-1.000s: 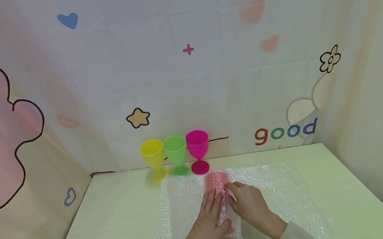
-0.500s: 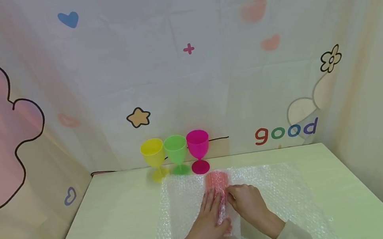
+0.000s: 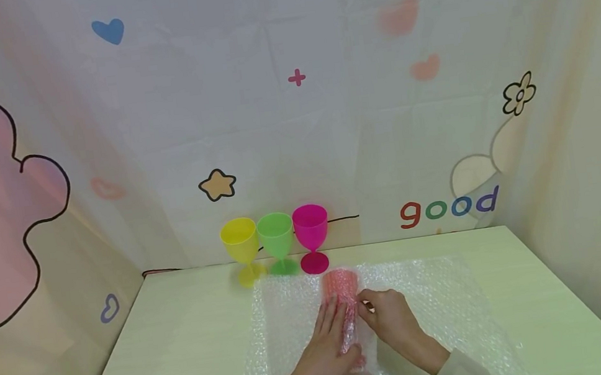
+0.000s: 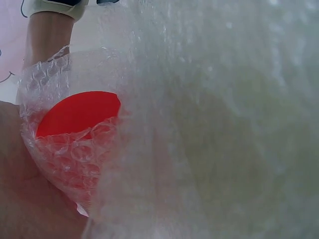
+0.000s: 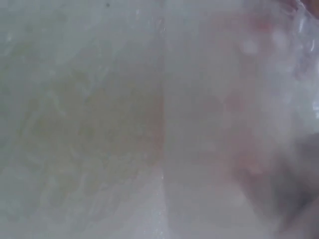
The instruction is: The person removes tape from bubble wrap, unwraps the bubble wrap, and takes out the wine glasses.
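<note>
A red goblet (image 3: 340, 282) lies on its side inside clear bubble wrap (image 3: 432, 296), its bowl pointing away from me. Its round red foot (image 4: 82, 114) shows through the wrap's near end in the left wrist view. My left hand (image 3: 326, 350) rests along the wrapped goblet with fingers straight, the thumb set apart near the foot. At the goblet's right side, my right hand (image 3: 392, 317) has curled fingers and pinches the bubble wrap between thumb and index finger. The right wrist view is blurred, filled mostly by wrap.
Yellow (image 3: 241, 242), green (image 3: 275, 234) and magenta goblets (image 3: 311, 227) stand upright in a row at the table's back edge, just beyond the wrap. A patterned curtain (image 3: 316, 135) encloses the pale table (image 3: 169, 354) at the back and sides.
My right hand's fingertips have shifted slightly down along the goblet's right side and drawn together on the wrap. The left hand has stayed almost still.
</note>
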### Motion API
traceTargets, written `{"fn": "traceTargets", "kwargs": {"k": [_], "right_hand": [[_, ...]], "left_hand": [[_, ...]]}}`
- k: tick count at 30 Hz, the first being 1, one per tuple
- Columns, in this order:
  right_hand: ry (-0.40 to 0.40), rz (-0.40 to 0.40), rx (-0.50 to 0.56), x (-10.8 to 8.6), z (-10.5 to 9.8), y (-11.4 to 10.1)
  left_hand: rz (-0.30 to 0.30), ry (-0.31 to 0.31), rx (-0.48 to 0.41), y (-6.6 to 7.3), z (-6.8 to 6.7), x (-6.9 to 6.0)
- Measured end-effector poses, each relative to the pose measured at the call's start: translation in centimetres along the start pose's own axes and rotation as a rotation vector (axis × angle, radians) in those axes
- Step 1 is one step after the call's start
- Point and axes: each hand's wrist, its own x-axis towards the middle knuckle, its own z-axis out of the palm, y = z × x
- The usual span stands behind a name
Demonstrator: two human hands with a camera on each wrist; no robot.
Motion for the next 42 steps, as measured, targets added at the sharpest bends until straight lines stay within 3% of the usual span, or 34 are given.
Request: {"fn": "traceTargets", "kwargs": {"k": [16, 27, 30, 37, 42], "right_hand": [[-0.009, 0.122, 0.206, -0.2, 0.0, 0.6], [-0.065, 0.246, 0.288, -0.2, -0.4, 0.9], [-0.073, 0.210, 0.249, 0.0, -0.6, 0.8], [-0.122, -0.013, -0.061, 0.8, -1.2, 0.4], [-0.147, -0.109, -0.171, 0.9, -1.5, 0.3]], "left_hand": [[-0.014, -0.039, -0.001, 0.0, 0.1, 0.1], [-0.018, -0.046, -0.008, 0.1, 0.2, 0.2], [-0.020, -0.038, 0.000, 0.2, 0.1, 0.2], [-0.025, 0.032, 0.002, 0.4, -0.5, 0.6], [-0.012, 0.056, 0.015, 0.5, -0.6, 1.2]]}}
